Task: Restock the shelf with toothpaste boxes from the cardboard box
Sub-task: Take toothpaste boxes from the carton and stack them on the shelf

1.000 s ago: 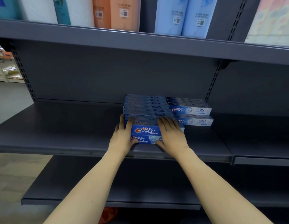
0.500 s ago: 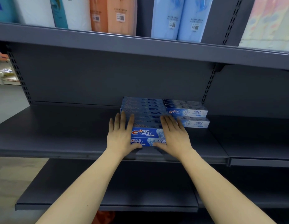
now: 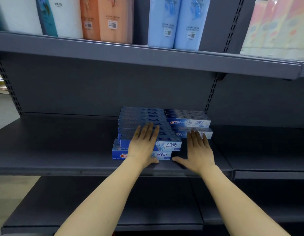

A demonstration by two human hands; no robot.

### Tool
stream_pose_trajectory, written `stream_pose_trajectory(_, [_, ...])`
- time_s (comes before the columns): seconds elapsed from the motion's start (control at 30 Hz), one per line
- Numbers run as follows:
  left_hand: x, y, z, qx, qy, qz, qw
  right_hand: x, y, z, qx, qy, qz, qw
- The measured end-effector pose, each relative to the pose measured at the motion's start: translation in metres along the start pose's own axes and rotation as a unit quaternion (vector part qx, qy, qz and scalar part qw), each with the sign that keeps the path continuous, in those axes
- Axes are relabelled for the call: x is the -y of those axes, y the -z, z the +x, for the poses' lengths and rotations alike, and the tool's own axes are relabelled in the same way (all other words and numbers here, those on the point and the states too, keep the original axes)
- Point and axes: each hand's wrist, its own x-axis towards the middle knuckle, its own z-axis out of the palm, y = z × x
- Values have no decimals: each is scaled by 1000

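Observation:
A stack of blue toothpaste boxes [image 3: 141, 116] lies on the dark grey middle shelf [image 3: 54, 150], several rows deep and two layers high. The bottom front box [image 3: 163, 155] sticks out to the left of the one above it. My left hand [image 3: 143, 145] lies flat with straight fingers on the front boxes, thumb at the front face. My right hand [image 3: 198, 150] is spread flat to the right of the front boxes, in front of a second, paler pile of toothpaste boxes [image 3: 188, 121]. The cardboard box is out of view.
The top shelf [image 3: 147, 57] overhangs close above and carries tall packs: white, orange [image 3: 105, 19], light blue [image 3: 176, 23] and a pastel one at far right. A lower shelf [image 3: 45, 210] juts out below my forearms. Perforated uprights [image 3: 210, 96] stand behind.
My left hand slid right onto the top of the front boxes. My right hand came off them and moved right. The bottom front box now sits shifted left.

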Motion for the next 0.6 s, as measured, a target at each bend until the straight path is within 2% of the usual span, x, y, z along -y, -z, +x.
stream_pose_trajectory(0.37, [15, -6, 0, -4, 25, -53, 998, 18, 3, 10, 48, 69, 46, 995])
stream_pose_trajectory(0.6, [20, -8, 1, -18, 25, -64, 997, 23, 4, 12, 41, 82, 44, 995])
